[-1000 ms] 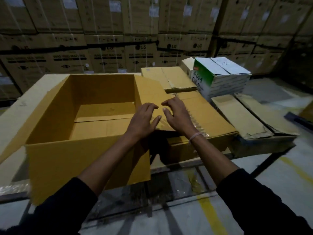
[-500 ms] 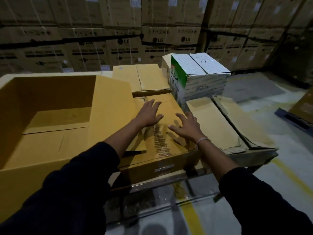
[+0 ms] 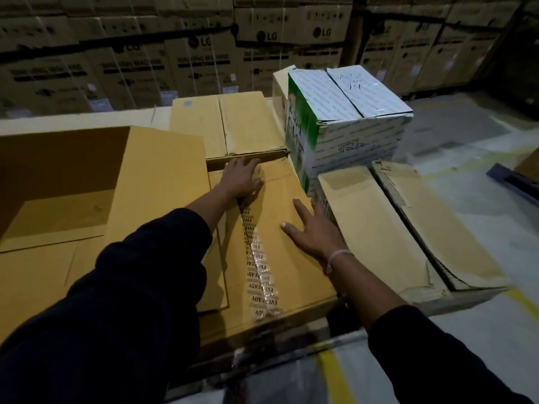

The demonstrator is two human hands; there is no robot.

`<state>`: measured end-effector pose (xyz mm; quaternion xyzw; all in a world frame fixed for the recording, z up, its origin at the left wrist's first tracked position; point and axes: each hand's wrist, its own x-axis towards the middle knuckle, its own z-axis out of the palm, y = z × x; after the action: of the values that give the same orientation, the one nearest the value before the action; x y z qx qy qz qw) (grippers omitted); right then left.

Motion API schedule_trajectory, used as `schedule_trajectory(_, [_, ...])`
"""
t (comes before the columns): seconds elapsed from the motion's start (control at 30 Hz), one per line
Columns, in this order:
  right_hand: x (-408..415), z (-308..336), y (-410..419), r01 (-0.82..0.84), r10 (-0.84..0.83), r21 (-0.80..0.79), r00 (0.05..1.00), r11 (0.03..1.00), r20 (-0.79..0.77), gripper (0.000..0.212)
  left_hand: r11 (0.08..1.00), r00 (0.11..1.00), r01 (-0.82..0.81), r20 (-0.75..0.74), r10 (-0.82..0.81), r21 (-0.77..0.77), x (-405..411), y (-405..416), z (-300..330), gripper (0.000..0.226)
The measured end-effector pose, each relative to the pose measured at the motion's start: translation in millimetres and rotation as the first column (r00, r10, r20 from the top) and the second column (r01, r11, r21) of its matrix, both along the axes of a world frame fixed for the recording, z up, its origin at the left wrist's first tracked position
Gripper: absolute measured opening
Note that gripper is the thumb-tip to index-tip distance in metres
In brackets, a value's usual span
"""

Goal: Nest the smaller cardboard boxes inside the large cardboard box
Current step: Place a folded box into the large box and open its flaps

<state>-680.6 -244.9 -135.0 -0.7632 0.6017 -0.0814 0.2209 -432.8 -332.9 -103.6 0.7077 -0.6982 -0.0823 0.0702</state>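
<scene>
A: Head view: where does the smaller box lie?

B: The taped box [image 3: 280, 252] lies flat just right of the large open box [image 3: 58, 217]; its long axis runs from the near edge away toward the stacked cartons [image 3: 204, 53], leaning slightly left at the far end; the printed tape strip [image 3: 258, 266] follows that axis along the top seam.

A: And the hands?

B: The left hand [image 3: 242, 177] rests on the far end of the taped box, fingers straight and spread, palm down, gripping nothing; the right hand [image 3: 316, 233] lies flat on the top's right side, its fingers reaching the right edge, also holding nothing.

A: The large box?

B: It stands open, mouth up; its right flap [image 3: 159, 182] lies over the left part of the taped box.

A: What else is nearby?

B: A closed brown box [image 3: 227, 125] sits just beyond the taped one, touching it; a white and green box [image 3: 347, 118] stands to the right; flattened cardboard [image 3: 408, 228] lies beneath and in front of it.
</scene>
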Motion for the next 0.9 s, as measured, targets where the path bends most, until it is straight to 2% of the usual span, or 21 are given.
schedule_trajectory(0.2, [14, -6, -33, -0.019, 0.017, -0.039, 0.999, 0.999, -0.044, 0.086, 0.999, 0.997, -0.048, 0.066, 0.049, -0.027, 3, -24, -24, 0.067])
schedule_trajectory(0.4, [27, -9, -55, -0.003, -0.003, -0.049, 0.994, 0.999, -0.113, 0.086, 1.0, 0.996, -0.013, 0.089, 0.012, 0.009, 15, -36, -29, 0.074])
schedule_trajectory(0.6, [38, -5, -71, -0.009, 0.004, -0.05, 0.994, 0.999, -0.105, 0.084, 1.0, 0.997, 0.011, 0.074, -0.01, -0.002, 16, -35, -27, 0.071])
schedule_trajectory(0.7, [51, -1, -88, 0.007, -0.016, -0.094, 0.996, 0.996, -0.086, 0.084, 0.994, 0.997, 0.061, 0.061, -0.055, -0.093, 19, -37, -27, 0.07])
schedule_trajectory(0.8, [65, -1, -111, 0.036, -0.043, -0.153, 0.998, 0.988, -0.043, 0.084, 0.969, 0.986, 0.143, 0.113, -0.122, -0.204, 26, -47, -23, 0.071])
schedule_trajectory(0.9, [76, 4, -132, 0.058, -0.066, -0.209, 0.997, 0.976, -0.035, 0.082, 0.953, 0.986, 0.16, 0.094, -0.141, -0.257, 36, -57, -19, 0.068])
